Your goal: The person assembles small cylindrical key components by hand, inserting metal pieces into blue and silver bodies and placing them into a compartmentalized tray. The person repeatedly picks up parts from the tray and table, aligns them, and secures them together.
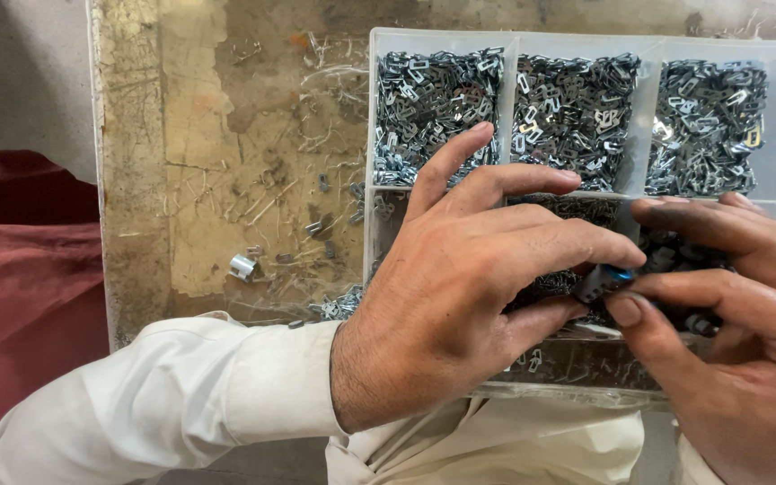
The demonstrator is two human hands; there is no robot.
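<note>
Both hands work over the near row of a clear plastic compartment tray [509, 40]. Left hand [460, 296]: fingers curled, thumb and forefinger closing on a small dark part with a blue end [605, 280]. Right hand [729, 323]: thumb and forefinger pinch the same part from the other side. The part is held just above the near compartment, which is mostly hidden by the hands.

Far row: three compartments heaped with small stamped metal clips [577, 108], piled close to the dividers.

Risks, judged:
- Part is small and held only at the fingertips; a slip would drop it among the clips, where it would be hard to find.
- A knuckle brushing the heaps could push clips over a divider and mix them.
- Tray sits at the near edge of the worn surface [226, 180]; downward pressure might tip it.
- Loose clips and a small metal sleeve [242, 267] already lie scattered beside the tray.
</note>
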